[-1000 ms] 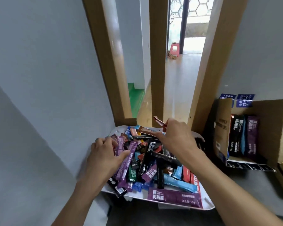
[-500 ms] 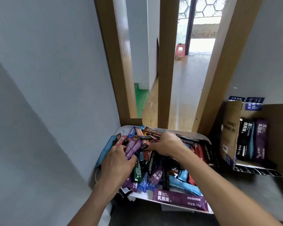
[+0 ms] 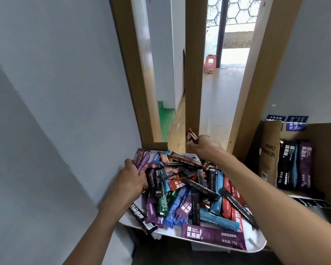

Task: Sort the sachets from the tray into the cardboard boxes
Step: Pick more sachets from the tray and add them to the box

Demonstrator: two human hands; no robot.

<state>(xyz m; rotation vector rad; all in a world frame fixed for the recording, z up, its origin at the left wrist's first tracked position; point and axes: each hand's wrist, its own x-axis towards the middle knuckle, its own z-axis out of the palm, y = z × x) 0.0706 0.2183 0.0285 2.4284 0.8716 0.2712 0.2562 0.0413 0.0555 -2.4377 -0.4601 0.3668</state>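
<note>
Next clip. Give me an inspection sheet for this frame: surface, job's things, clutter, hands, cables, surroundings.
Surface: white tray on a dark, mostly hidden support.
Job's things: mixed sachets heaped in the tray; cardboard box at right holds upright sachets, black, blue and purple.
Clutter: nothing seen.
Hands: left hand grips purple sachets; right hand pinches a brown sachet above the tray.
Cables: nothing seen.
Surroundings: grey walls, wooden posts, red stool beyond.
</note>
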